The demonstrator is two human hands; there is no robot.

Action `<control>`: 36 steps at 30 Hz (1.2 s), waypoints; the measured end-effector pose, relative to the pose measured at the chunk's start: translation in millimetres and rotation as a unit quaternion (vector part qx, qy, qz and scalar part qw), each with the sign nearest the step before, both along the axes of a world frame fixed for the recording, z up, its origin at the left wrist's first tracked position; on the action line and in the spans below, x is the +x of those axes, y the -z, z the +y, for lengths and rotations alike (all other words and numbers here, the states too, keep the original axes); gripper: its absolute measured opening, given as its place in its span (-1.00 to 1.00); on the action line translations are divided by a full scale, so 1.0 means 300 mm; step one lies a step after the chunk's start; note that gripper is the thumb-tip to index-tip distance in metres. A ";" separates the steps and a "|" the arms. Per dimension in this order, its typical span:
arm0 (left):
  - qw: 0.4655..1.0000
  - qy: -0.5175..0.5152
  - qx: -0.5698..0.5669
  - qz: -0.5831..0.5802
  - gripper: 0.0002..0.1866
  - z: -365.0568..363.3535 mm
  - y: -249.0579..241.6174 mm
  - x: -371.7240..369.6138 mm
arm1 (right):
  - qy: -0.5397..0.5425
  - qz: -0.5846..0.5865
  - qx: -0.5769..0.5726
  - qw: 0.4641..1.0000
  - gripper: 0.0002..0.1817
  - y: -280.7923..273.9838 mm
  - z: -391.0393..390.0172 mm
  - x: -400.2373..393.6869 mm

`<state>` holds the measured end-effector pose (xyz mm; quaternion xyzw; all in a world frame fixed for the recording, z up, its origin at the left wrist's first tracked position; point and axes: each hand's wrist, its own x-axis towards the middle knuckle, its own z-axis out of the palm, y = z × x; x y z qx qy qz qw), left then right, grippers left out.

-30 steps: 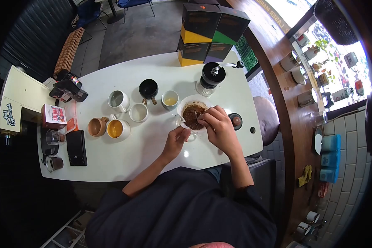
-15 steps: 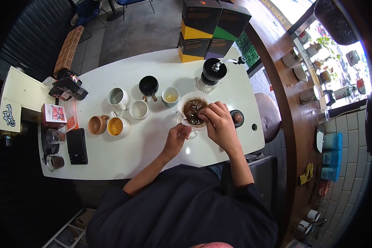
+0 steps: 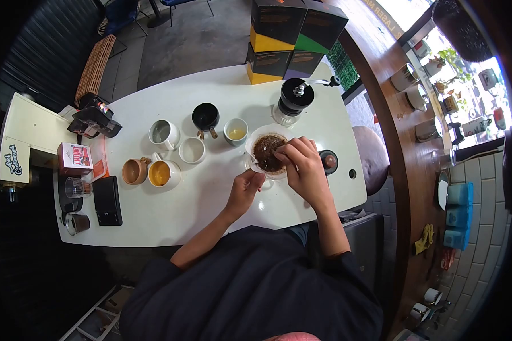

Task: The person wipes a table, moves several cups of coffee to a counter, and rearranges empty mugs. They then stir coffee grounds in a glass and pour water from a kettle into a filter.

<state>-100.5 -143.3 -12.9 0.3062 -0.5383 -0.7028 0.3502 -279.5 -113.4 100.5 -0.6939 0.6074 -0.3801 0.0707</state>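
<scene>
Dark wet coffee grounds (image 3: 269, 152) fill a white paper filter (image 3: 252, 149), which sits in a dripper near the table's right half. My left hand (image 3: 246, 188) is closed at the filter's near left rim, thumb and fingers pinching the paper edge. From the right, my right hand (image 3: 304, 170) reaches over the rim with its fingers pinched together above the grounds. Whatever lies between those fingertips is too small or hidden to make out. Below the filter, part of a clear vessel (image 3: 267, 183) shows between my hands.
A hand coffee grinder (image 3: 296, 99) stands behind the filter, and a dark round object with a brown knob (image 3: 327, 162) lies right of it. Several cups, among them a yellow-filled mug (image 3: 159, 173) and a black cup (image 3: 205, 116), stand left. Black boxes (image 3: 276, 25) are stacked at the back.
Both hands stay at the filter in nearly the same pose. The right fingers have shifted very slightly, and the whole view has moved a little.
</scene>
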 end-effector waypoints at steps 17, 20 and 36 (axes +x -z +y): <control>1.000 0.003 -0.009 -0.011 -0.63 -0.001 0.021 0.003 | -0.011 -0.027 -0.003 1.000 -0.94 -0.001 -0.011 0.004; 1.000 0.001 -0.010 -0.013 -0.62 -0.002 0.019 0.002 | -0.006 -0.033 -0.008 0.999 -0.95 0.003 -0.014 0.002; 0.999 0.002 -0.022 -0.023 -0.56 0.005 0.003 0.005 | 0.009 0.016 -0.028 0.999 -0.90 0.003 0.000 0.017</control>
